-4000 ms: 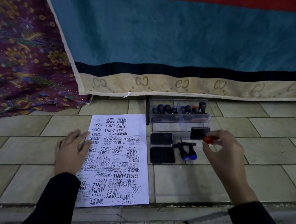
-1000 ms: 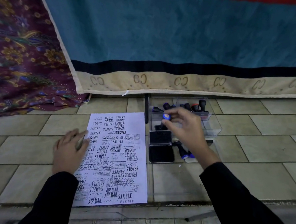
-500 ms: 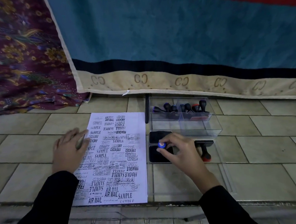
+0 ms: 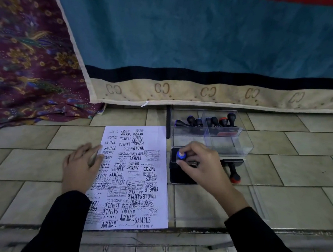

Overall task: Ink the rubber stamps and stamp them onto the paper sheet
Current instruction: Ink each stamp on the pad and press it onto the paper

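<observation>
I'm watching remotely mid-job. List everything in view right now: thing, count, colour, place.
Paper sheet: one, white, crowded with black prints, on the tiled floor.
Ink pad: one, black, open, right of the sheet.
Blue-capped stamp: one, held at the pad.
Red-capped stamp: one, black, lying right of the pad.
Clear box: one, behind the pad, several dark stamps standing in its back.
Blanket: one, teal with cream border, behind.
Patterned cloth: one, maroon, far left.
Left hand: flat on the sheet's left edge.
Right hand: fingers gripping the blue-capped stamp.

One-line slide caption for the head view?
Right hand presses blue-capped stamp onto ink pad; left hand steadies stamped paper sheet.
</observation>
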Demonstrator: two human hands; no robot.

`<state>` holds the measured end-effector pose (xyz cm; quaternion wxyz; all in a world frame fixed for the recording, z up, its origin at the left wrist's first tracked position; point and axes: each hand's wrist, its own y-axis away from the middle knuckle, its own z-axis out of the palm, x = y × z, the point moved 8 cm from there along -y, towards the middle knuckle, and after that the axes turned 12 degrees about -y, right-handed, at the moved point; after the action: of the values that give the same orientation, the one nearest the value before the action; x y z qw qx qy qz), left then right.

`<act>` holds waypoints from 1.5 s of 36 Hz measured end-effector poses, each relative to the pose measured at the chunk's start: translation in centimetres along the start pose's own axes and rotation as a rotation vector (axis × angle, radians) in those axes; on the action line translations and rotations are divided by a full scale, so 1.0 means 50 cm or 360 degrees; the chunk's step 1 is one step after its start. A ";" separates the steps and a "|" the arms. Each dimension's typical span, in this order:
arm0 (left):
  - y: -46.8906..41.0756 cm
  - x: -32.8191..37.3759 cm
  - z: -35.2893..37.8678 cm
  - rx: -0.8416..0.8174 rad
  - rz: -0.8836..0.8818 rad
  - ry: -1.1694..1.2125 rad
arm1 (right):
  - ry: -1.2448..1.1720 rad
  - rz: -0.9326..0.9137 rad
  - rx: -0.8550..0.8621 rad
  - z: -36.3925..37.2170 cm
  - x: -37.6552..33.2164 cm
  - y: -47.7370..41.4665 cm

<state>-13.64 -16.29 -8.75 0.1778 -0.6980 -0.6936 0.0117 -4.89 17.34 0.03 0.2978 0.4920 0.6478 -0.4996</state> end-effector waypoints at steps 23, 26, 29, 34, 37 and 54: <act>-0.001 0.001 -0.003 0.0002 -0.0005 -0.0012 | 0.0380 -0.0060 -0.0277 0.169 0.035 -0.158; 0.000 0.001 -0.003 0.0000 -0.0011 -0.0018 | 0.0385 -0.0045 -0.0289 0.172 0.040 -0.159; -0.001 0.002 -0.002 -0.0005 -0.0007 -0.0020 | 0.0389 -0.0051 -0.0299 0.176 0.039 -0.159; 0.000 -0.001 -0.001 -0.0010 -0.0007 -0.0023 | 0.0451 -0.0064 -0.0349 0.187 0.042 -0.159; 0.000 0.000 -0.001 -0.0007 -0.0012 -0.0014 | 0.0458 -0.0073 -0.0342 0.189 0.046 -0.159; -0.001 -0.003 0.003 -0.0023 -0.0007 -0.0017 | 0.0467 0.0090 -0.0276 0.184 0.048 -0.160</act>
<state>-13.72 -16.41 -8.92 0.1691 -0.6976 -0.6962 0.0100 -14.14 9.37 -2.23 0.2554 0.5502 0.7108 -0.3560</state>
